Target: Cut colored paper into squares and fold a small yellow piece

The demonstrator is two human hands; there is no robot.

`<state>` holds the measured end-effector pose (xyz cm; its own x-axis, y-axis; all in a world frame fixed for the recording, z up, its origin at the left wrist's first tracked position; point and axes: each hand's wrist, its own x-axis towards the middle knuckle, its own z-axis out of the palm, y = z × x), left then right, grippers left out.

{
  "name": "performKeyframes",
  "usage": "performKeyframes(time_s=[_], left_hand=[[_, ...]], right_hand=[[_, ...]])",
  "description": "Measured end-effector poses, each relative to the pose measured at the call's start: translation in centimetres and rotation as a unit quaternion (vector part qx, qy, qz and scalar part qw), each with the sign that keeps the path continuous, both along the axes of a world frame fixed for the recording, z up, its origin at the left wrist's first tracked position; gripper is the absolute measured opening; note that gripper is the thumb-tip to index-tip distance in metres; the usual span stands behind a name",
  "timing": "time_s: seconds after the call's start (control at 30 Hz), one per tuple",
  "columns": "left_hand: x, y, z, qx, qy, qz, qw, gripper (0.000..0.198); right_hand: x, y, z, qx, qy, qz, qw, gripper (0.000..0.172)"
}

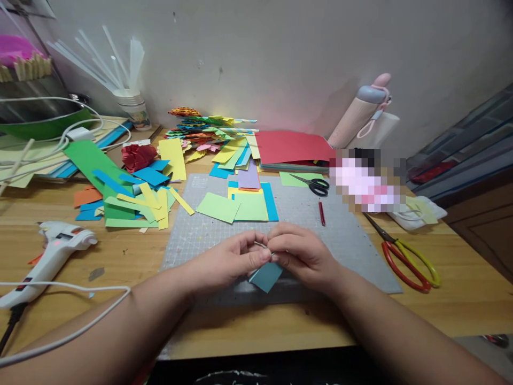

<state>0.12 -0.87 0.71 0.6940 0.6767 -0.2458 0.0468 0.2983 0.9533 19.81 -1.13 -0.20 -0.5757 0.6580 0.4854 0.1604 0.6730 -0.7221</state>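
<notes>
Currently left hand point(236, 260) and right hand point(302, 254) are pinching a blue paper piece point(266, 276)
Both hands are closing fingertips on the paper and a thin metal pin point(261, 245), working low over the grey cutting mat point(352, 240), apparently for steadiness; beyond, green sheets point(218, 207) and black scissors point(316, 184) are lying within reach, a red card stack point(292, 145) sitting farthest back

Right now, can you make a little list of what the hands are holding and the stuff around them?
Hands: left hand and right hand meet, pinching blue paper and a thin metal stick
Under hands: grey mat
Left side: glue gun
Right side: red scissors
Mat's far edge: black scissors
</notes>
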Motion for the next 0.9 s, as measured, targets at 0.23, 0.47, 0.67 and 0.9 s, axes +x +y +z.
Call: performKeyframes(time_s=[0.23,0.47,0.67,0.9], left_hand=[[0.0,0.7,-1.1,-0.040,-0.057,0.092,0.993,0.041],[0.2,0.9,-0.4,-0.016,0.005,0.184,0.983,0.033],[0.3,0.4,0.3,0.015,0.127,0.093,0.987,0.030],[0.3,0.2,0.1,0.047,0.129,0.081,0.987,0.033]], right_hand=[[-0.6,-0.4,-0.2,-0.277,0.074,-0.093,0.953,0.032],[-0.6,0.2,0.4,-0.456,0.044,-0.060,0.887,0.025],[-0.2,0.1,0.7,-0.476,0.004,-0.014,0.879,0.024],[-0.4,-0.1,0.4,-0.478,0.014,0.005,0.878,0.027]])
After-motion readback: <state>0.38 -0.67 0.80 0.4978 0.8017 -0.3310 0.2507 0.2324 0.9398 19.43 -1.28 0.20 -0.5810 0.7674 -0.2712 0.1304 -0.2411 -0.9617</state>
